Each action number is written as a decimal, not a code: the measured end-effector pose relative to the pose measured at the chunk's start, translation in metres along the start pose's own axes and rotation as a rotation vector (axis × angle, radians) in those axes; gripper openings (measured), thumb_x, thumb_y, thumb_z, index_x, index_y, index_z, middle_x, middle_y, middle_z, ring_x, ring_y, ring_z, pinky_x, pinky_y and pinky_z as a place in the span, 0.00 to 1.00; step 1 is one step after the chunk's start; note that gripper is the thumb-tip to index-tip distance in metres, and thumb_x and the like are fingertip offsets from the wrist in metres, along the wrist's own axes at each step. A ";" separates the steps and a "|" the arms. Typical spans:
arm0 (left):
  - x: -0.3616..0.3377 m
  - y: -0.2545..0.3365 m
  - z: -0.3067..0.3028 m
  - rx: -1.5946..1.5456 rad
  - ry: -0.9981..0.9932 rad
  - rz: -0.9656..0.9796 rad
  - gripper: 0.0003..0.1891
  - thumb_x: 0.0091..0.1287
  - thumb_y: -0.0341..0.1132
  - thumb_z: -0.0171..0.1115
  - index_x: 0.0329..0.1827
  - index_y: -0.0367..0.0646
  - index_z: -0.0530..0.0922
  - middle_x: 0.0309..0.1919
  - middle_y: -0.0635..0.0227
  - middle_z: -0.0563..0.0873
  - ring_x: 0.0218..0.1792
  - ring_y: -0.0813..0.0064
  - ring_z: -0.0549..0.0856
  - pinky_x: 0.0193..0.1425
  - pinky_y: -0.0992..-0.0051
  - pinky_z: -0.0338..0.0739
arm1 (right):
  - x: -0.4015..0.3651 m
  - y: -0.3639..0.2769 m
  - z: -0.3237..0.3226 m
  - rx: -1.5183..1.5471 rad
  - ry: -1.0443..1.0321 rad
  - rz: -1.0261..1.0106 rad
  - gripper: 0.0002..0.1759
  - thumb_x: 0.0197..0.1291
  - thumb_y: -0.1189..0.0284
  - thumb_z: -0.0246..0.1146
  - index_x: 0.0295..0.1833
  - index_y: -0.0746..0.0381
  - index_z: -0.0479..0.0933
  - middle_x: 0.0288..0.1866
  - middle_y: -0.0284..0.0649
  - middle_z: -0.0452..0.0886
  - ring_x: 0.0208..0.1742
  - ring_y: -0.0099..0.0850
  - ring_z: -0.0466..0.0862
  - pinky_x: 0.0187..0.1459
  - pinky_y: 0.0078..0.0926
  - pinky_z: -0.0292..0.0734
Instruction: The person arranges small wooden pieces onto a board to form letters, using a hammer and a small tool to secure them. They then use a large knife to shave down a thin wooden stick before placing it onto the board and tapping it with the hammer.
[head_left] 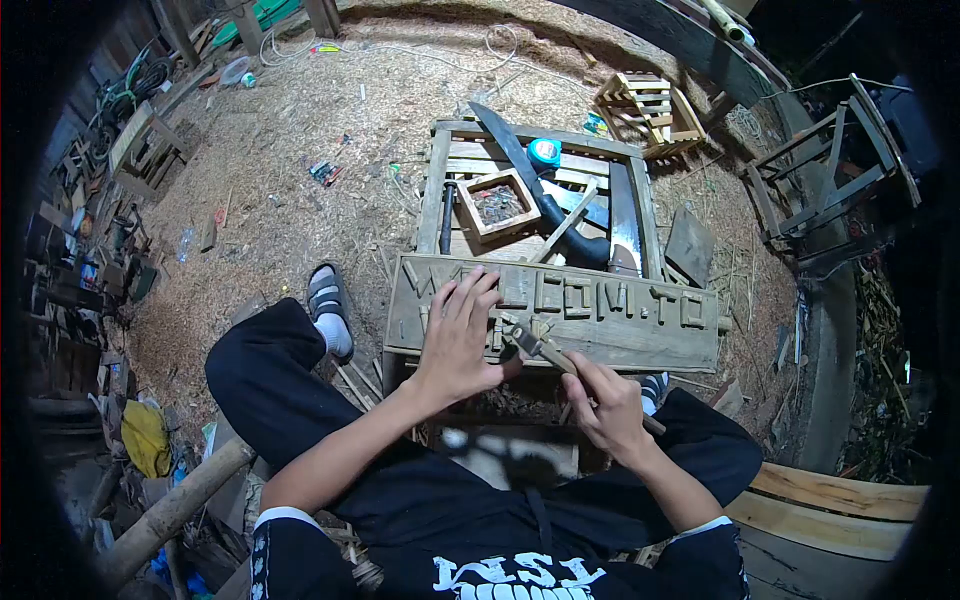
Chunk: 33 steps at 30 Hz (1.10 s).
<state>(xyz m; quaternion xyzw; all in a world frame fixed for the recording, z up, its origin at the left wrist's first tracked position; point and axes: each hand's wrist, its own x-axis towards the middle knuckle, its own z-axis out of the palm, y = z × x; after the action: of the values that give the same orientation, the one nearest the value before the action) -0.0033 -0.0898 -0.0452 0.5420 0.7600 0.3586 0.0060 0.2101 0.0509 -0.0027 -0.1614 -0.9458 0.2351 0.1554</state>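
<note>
My right hand (608, 405) is closed around the wooden handle of a hammer (543, 349). The hammer's metal head is low over the plank (650, 350), beside small wooden pieces at its near edge. My left hand (455, 340) lies flat on the plank's left part, fingers stretched out and pointing away from me, covering some of the pieces. Small wooden strips (578, 296) form raised letters along the plank, and more short bits sit between my two hands.
Behind the plank, a slatted wooden frame (436, 185) holds a square box of nails (525, 215), a machete (505, 140), a handsaw (625, 215), a teal tape measure (544, 152) and another hammer (447, 215). A slatted crate (687, 125) stands farther back on the shavings-covered ground.
</note>
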 end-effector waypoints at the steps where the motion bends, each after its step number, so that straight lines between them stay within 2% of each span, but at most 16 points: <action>1: -0.001 0.000 0.001 0.002 0.009 -0.006 0.43 0.53 0.52 0.79 0.67 0.42 0.67 0.77 0.55 0.70 0.82 0.51 0.64 0.83 0.46 0.54 | 0.001 0.000 -0.001 0.012 0.009 0.028 0.18 0.73 0.64 0.66 0.63 0.58 0.83 0.35 0.44 0.86 0.28 0.44 0.87 0.29 0.40 0.81; 6: -0.002 -0.008 0.002 0.014 0.024 0.026 0.45 0.52 0.54 0.80 0.67 0.42 0.66 0.76 0.54 0.72 0.80 0.50 0.65 0.82 0.47 0.55 | 0.000 0.001 0.001 0.038 -0.010 0.073 0.18 0.73 0.64 0.65 0.63 0.58 0.83 0.36 0.45 0.87 0.29 0.44 0.87 0.30 0.41 0.81; 9: -0.001 -0.009 0.001 -0.020 0.024 0.042 0.45 0.53 0.52 0.79 0.68 0.41 0.66 0.75 0.54 0.72 0.80 0.49 0.67 0.82 0.46 0.56 | -0.001 -0.001 0.002 -0.005 -0.035 0.022 0.18 0.73 0.64 0.66 0.64 0.58 0.83 0.35 0.45 0.86 0.28 0.43 0.87 0.29 0.40 0.80; 11: -0.002 -0.009 0.002 -0.032 0.024 0.049 0.44 0.53 0.51 0.79 0.68 0.41 0.65 0.75 0.54 0.73 0.79 0.49 0.67 0.81 0.46 0.57 | 0.000 -0.006 0.000 0.008 0.047 -0.041 0.18 0.72 0.64 0.66 0.64 0.57 0.83 0.34 0.43 0.85 0.26 0.42 0.86 0.27 0.38 0.80; 15: -0.002 -0.010 0.003 -0.024 0.044 0.071 0.48 0.54 0.51 0.79 0.72 0.40 0.63 0.76 0.55 0.72 0.80 0.50 0.67 0.81 0.45 0.57 | -0.002 -0.005 0.001 -0.036 -0.016 -0.020 0.19 0.72 0.65 0.67 0.64 0.56 0.83 0.32 0.42 0.85 0.26 0.41 0.85 0.27 0.37 0.79; 21: -0.005 -0.013 0.002 -0.016 0.011 0.076 0.51 0.51 0.49 0.80 0.75 0.40 0.61 0.77 0.56 0.71 0.80 0.51 0.67 0.81 0.46 0.58 | -0.003 -0.005 -0.001 0.028 0.066 -0.083 0.19 0.71 0.65 0.67 0.65 0.57 0.82 0.33 0.43 0.85 0.25 0.42 0.85 0.27 0.38 0.80; 23: -0.004 -0.012 0.004 -0.020 0.032 0.090 0.52 0.51 0.49 0.80 0.75 0.40 0.61 0.77 0.56 0.71 0.80 0.51 0.67 0.81 0.46 0.57 | -0.002 -0.003 0.004 -0.062 -0.038 -0.025 0.19 0.71 0.66 0.66 0.65 0.58 0.82 0.34 0.43 0.85 0.25 0.43 0.85 0.27 0.38 0.80; 26: -0.005 -0.012 0.003 0.003 0.022 0.078 0.51 0.52 0.49 0.80 0.76 0.40 0.60 0.78 0.57 0.70 0.81 0.51 0.66 0.82 0.46 0.57 | 0.000 -0.008 -0.002 0.019 0.053 -0.055 0.20 0.71 0.66 0.66 0.65 0.58 0.82 0.34 0.43 0.85 0.26 0.43 0.85 0.27 0.39 0.80; 30: -0.006 -0.010 0.002 -0.008 0.005 0.069 0.50 0.54 0.48 0.80 0.75 0.41 0.59 0.78 0.55 0.70 0.81 0.50 0.65 0.82 0.45 0.56 | 0.000 -0.012 -0.006 0.039 0.058 -0.060 0.20 0.71 0.67 0.67 0.66 0.58 0.82 0.34 0.42 0.85 0.25 0.43 0.85 0.27 0.39 0.80; 33: -0.004 -0.010 0.002 -0.003 0.002 0.075 0.49 0.53 0.49 0.79 0.74 0.41 0.60 0.78 0.54 0.69 0.82 0.49 0.64 0.82 0.44 0.55 | 0.001 -0.011 -0.002 -0.094 -0.048 -0.021 0.21 0.70 0.68 0.68 0.66 0.59 0.81 0.33 0.42 0.85 0.24 0.42 0.84 0.27 0.39 0.79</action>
<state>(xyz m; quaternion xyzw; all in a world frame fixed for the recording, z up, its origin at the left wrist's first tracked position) -0.0090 -0.0939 -0.0543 0.5697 0.7386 0.3602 -0.0076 0.2068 0.0429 0.0043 -0.1530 -0.9609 0.1925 0.1272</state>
